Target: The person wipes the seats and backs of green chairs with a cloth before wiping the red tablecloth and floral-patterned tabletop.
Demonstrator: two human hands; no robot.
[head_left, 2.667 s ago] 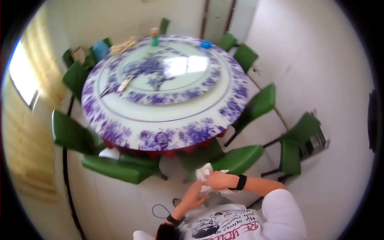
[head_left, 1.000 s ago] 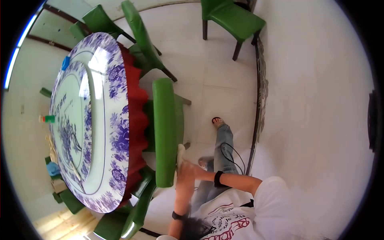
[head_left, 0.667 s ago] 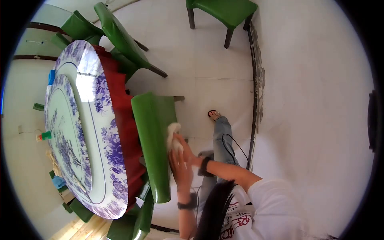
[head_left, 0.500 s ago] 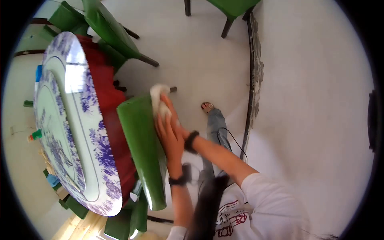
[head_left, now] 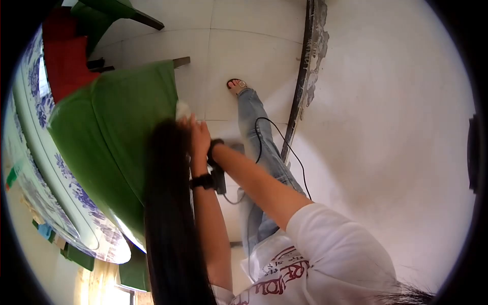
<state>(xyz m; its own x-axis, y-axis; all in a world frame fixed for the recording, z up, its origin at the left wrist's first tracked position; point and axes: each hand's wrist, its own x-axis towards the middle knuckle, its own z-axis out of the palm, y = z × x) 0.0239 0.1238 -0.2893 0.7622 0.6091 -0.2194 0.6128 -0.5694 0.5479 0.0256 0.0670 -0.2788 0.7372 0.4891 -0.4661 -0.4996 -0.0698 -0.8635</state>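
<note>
A green padded chair (head_left: 127, 112) stands at my left, its back towards me. A white cloth (head_left: 183, 109) shows at the near edge of the backrest, mostly covered by fingers. My right hand (head_left: 205, 133) is closed on the cloth against that edge. Overlapping it, my left hand (head_left: 197, 148) lies with its fingers stretched out beside the cloth. Long dark hair (head_left: 170, 203) hangs in front and hides part of my left hand and the chair. Both wrists wear dark bands.
Beyond the chair is a round table (head_left: 76, 198) with a purple floral top and red cloth (head_left: 66, 56) below. Another green chair (head_left: 109, 10) stands at upper left. A black cable (head_left: 290, 147) loops by my leg. A dark strip (head_left: 300, 66) edges the wall.
The view has shifted closer over the chair, whose backrest now fills more of the left side. Hair has swung across my left hand. Both hands remain at the backrest edge with the cloth.
</note>
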